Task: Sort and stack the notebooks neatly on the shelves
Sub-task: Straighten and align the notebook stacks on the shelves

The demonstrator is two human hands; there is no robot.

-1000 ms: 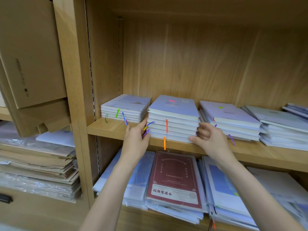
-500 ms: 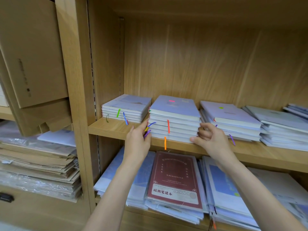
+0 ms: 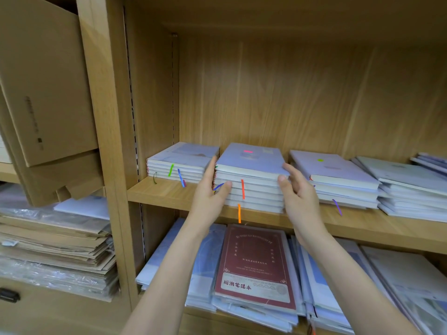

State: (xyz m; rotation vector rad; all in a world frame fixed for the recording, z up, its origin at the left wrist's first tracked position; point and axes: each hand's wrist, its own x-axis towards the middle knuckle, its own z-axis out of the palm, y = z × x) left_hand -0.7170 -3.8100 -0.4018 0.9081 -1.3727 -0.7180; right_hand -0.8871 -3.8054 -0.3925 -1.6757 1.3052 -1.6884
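On the upper wooden shelf (image 3: 278, 220), middle notebook stack (image 3: 251, 180) sits between two other stacks. Left hand (image 3: 211, 195) presses its left side, fingers straight, thumb across the front edge. Right hand (image 3: 298, 192) presses the right side, fingers loosely spread. Orange ribbon bookmark (image 3: 239, 213) hangs over shelf edge; red notebook (image 3: 256, 267) lies below.

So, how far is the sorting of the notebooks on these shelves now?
Partly done. On the upper shelf the leftmost stack looks squared. The left hand and right hand press the sides of the middle stack. Left: the stacks to the right sit skewed, and the lower shelf's pile with the red notebook is untidy.
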